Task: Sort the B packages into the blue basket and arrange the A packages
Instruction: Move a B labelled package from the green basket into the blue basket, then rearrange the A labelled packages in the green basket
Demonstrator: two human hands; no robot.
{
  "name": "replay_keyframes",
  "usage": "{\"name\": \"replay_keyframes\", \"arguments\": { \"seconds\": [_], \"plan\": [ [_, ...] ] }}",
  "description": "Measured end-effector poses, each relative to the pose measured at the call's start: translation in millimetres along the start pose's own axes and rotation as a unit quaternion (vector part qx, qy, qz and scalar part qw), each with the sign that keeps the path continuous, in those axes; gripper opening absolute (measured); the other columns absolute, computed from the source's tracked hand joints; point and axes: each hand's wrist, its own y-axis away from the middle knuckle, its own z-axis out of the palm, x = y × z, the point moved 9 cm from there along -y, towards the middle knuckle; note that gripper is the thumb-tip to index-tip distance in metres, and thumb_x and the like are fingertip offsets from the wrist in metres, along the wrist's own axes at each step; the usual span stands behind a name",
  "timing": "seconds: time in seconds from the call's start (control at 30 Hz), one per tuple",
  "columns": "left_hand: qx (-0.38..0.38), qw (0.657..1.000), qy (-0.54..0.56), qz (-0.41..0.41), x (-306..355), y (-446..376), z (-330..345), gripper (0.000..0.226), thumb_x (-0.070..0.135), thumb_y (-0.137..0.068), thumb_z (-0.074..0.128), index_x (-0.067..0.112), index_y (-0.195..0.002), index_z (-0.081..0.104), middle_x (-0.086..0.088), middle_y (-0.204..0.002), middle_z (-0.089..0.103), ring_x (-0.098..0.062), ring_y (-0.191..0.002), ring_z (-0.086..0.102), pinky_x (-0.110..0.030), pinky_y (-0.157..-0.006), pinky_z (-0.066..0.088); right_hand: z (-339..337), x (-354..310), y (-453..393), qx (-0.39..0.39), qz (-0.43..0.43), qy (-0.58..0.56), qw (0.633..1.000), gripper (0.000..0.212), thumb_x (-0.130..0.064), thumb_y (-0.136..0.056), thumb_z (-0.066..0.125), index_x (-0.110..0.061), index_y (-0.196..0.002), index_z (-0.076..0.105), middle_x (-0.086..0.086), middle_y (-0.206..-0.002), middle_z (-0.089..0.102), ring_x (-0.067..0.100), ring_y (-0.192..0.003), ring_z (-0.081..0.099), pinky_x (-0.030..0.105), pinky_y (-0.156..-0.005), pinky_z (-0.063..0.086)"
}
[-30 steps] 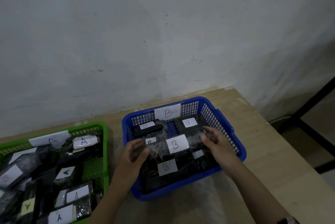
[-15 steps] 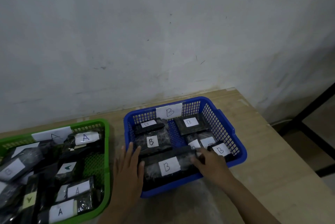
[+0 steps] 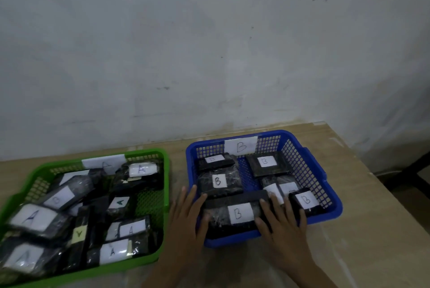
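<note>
Wooden table [image 3: 363, 229], pale, set against a stained grey wall [image 3: 209, 43]; its near edge is cut off by the frame.

Green basket [image 3: 165, 194], left, labelled A on its far wall. Holds a loose heap of black A packages [image 3: 35, 220] wrapped in clear film, white labels facing up; several labels are blurred, and one reads more like a B, though the view is too soft to be sure. The basket's left and lower corners run out of view.

Blue basket [image 3: 325, 176], right, labelled B on its far wall. Holds B packages [image 3: 218, 181] lying flat in rough rows.

Front B package [image 3: 239, 214], long, lying across the near end of the blue basket. A second ago it was lifted between both hands above the basket; it now rests inside.

Left hand [image 3: 186, 222]: fingers straight and spread, lying flat against the basket's near left corner and the package's end, gripping nothing.

Right hand [image 3: 281, 224]: fingers extended, pressing down on the package's right end, partly hiding two labels behind it.
</note>
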Motion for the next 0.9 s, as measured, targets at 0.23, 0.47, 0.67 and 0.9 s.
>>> {"name": "replay_keyframes", "arguments": {
  "seconds": [0.23,0.47,0.67,0.9],
  "plan": [
    [0.106,0.991,0.086,-0.004,-18,40,-59,0.035,0.013,-0.084,0.059,0.022,-0.118,0.056,0.015,-0.124,0.048,-0.009,-0.112,0.052,-0.022,-0.09,0.04,-4,-58,6,0.016,-0.036,-0.076,0.996,0.124,-0.083,-0.036,-0.035,-0.037,-0.142,0.009,-0.008,-0.155,-0.011,0.003,-0.13,-0.026,0.042,-0.112,-0.016],
    [0.189,0.975,0.084,-0.076,-86,73,-130,0.024,0.007,-0.085,0.057,0.015,-0.108,0.062,0.003,-0.098,0.062,-0.018,-0.093,0.06,-0.032,-0.08,0.047,-3,-177,9,0.049,-0.18,-0.131,0.974,0.099,-0.082,-0.065,-0.01,-0.03,-0.135,0.036,-0.01,-0.151,0.024,0.011,-0.143,0.002,0.039,-0.114,-0.009],
    [0.091,0.985,0.02,-0.147,-148,75,-138,0.038,0.022,-0.086,0.059,0.02,-0.123,0.051,-0.003,-0.12,0.059,-0.022,-0.111,0.053,-0.034,-0.09,0.046,22,-251,4,0.025,-0.258,-0.096,0.961,0.034,-0.037,-0.095,0.035,-0.025,-0.124,0.048,-0.007,-0.136,0.049,0.015,-0.142,0.013,0.045,-0.112,-0.014],
    [-0.068,0.985,-0.086,-0.132,-166,76,-102,0.03,0.041,-0.092,0.041,0.033,-0.118,0.052,0.015,-0.13,0.05,-0.008,-0.13,0.031,-0.035,-0.108,0.016,56,-270,-9,-0.04,-0.227,0.037,0.972,0.039,-0.039,-0.095,0.028,-0.02,-0.121,0.05,0.005,-0.122,0.059,0.021,-0.133,0.03,0.057,-0.105,-0.022]
  ]
}}
